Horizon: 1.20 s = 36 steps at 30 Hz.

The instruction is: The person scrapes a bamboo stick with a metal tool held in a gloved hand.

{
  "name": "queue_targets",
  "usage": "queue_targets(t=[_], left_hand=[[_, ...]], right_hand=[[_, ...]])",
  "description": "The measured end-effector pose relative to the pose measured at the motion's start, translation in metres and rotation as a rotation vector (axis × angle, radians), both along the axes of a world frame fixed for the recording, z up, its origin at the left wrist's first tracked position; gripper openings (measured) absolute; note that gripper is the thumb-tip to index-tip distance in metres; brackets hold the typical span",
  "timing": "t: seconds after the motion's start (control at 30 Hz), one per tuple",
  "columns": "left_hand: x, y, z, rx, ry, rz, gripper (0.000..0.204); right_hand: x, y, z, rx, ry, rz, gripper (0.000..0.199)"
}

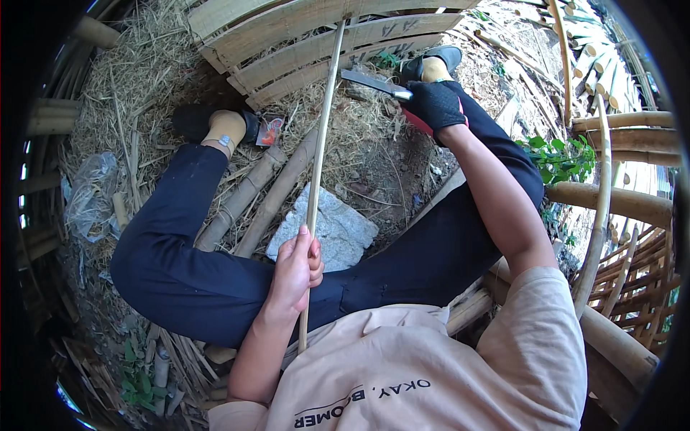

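My left hand, bare, is closed round a long thin bamboo strip. The strip slants from my lap up to the wooden slatted crate, where its far end meets the slats. Out to the right, my right hand wears a black and red glove and grips a knife by its handle. The dark flat blade points left toward the strip, apart from it. Below the strip's middle, a rough grey stone lies on the ground between my legs.
Two bamboo poles lie beside the stone, amid straw. A clear plastic bag lies at the left. Bamboo rails and a green plant stand at the right. Cut bamboo is piled at the far right.
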<state>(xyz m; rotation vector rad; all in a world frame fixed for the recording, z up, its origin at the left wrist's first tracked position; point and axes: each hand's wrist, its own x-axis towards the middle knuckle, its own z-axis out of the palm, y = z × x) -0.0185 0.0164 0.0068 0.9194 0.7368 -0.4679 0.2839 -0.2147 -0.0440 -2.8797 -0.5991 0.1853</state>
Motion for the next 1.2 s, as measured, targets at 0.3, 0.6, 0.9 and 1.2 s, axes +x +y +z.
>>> queue_targets(t=[0.3, 0.6, 0.9, 1.2], left_hand=[[0.008, 0.003, 0.001, 0.014, 0.009, 0.047, 0.041], [0.009, 0.000, -0.001, 0.064, 0.008, 0.019, 0.043], [0.009, 0.002, 0.001, 0.042, -0.011, 0.007, 0.042], [0.011, 0.002, 0.004, 0.074, 0.009, 0.069, 0.041]], right_hand=[[-0.044, 0.041, 0.013, 0.073, 0.121, 0.308, 0.024], [-0.061, 0.052, 0.012, 0.061, 0.166, 0.280, 0.017], [-0.037, 0.047, 0.008, 0.011, 0.051, 0.142, 0.019], [-0.027, 0.026, 0.013, 0.172, 0.019, -0.007, 0.028]])
